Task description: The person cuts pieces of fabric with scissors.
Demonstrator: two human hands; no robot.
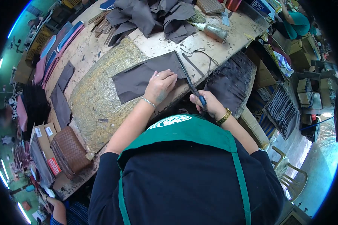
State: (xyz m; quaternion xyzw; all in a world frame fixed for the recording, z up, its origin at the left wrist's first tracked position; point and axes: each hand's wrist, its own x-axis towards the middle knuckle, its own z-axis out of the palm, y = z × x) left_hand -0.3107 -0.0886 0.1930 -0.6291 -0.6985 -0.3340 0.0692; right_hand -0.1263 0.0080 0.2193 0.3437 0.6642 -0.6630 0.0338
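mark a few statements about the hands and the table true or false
1. The right hand holds scissors. True.
2. The left hand grips a bottle. False: it rests on the dark piece.
3. The gold watch is on the left wrist. False: it is on the right wrist; the left wears a bracelet.
4. A pile of dark material lies toward the far side of the table. True.
5. The apron is red. False: it is green.
6. A red label reading FRAGILE is near the woven brown bag. True.
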